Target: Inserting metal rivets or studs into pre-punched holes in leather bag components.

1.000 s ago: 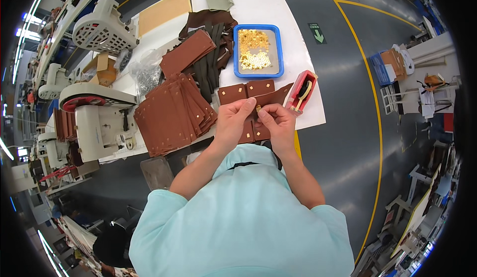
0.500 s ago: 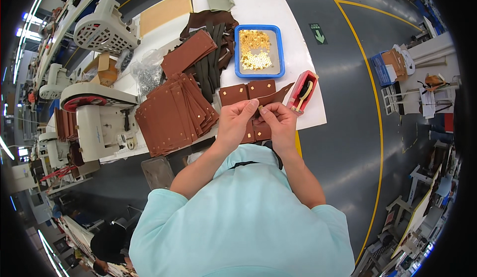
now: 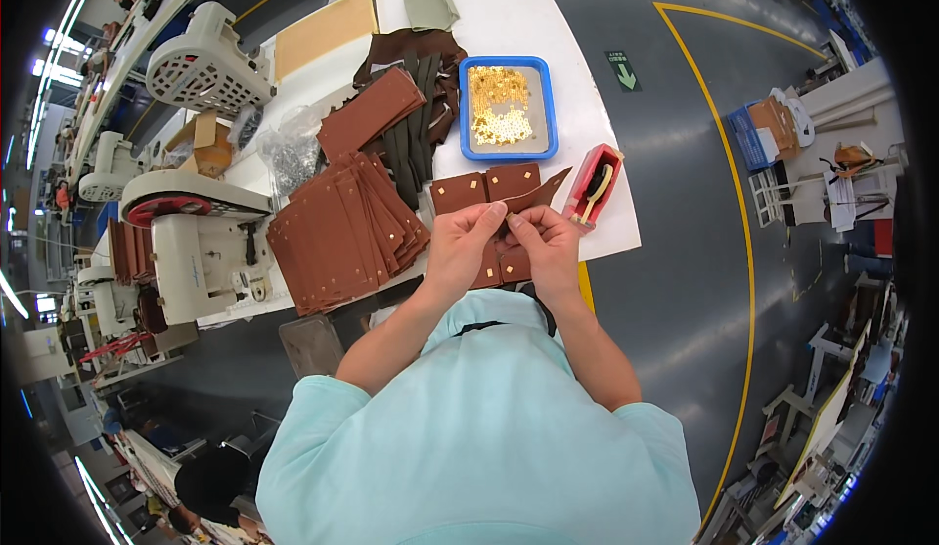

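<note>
Close together at the front of the white table, both of my hands pinch at one spot. My left hand [image 3: 462, 249] is closed on a brown leather piece [image 3: 540, 195], whose pointed end sticks out to the right above the fingers. My right hand [image 3: 548, 248] is closed, thumb and fingertips meeting at the leather's edge around a small gold metal fitting, mostly hidden. Under and beyond the hands lie brown leather panels [image 3: 460, 189] bearing square gold fittings. A blue-rimmed tray [image 3: 553, 105] of loose gold fittings stands just beyond them.
Right of my hands is a red tape dispenser [image 3: 594, 188] near the table edge. Stacked brown leather panels [image 3: 328, 237] and dark strips [image 3: 416, 134] lie to the left, beside a white machine [image 3: 191, 261]. A grey-green cloth piece [image 3: 430, 7] lies at the far end.
The view has shifted slightly. Both hands stay pinched at the leather edge, and the small gold fitting between the fingertips is now more covered.
</note>
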Motion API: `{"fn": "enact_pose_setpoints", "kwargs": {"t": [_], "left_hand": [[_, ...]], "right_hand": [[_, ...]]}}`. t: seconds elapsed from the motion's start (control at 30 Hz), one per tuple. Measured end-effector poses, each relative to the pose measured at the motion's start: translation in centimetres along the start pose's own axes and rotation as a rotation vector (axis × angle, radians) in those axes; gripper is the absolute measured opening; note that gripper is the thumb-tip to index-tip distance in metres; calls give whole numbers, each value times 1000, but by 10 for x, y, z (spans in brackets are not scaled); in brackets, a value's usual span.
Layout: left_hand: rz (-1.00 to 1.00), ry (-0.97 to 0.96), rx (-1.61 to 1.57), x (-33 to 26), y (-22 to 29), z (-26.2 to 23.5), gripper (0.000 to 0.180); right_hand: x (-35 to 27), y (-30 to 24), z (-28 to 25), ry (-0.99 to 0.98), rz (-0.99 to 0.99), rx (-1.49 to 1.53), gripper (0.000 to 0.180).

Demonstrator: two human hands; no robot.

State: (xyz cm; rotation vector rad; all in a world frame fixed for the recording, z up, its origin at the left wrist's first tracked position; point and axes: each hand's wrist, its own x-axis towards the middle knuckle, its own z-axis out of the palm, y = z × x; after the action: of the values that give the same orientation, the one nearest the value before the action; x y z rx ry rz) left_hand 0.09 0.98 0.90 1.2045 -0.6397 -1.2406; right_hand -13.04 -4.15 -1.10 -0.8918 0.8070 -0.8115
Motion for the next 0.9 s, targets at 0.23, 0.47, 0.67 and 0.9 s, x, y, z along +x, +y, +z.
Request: {"fn": "enact_pose_setpoints", "kwargs": {"t": [0.23,0.47,0.67,0.9], "left_hand": [[-29,-8,-62,0,2,0,30],[-64,172,81,11,-2,-23,28],[139,138,568,16,2,-44,20],[31,166,824,14,24,-30,18]], "right_hand": [[2,-6,-2,92,4,-312,23],[21,24,-81,430,-19,-395,21],[51,117,-195,518,136,-870,48],[56,101,-173,622,248,-630,29]]}}
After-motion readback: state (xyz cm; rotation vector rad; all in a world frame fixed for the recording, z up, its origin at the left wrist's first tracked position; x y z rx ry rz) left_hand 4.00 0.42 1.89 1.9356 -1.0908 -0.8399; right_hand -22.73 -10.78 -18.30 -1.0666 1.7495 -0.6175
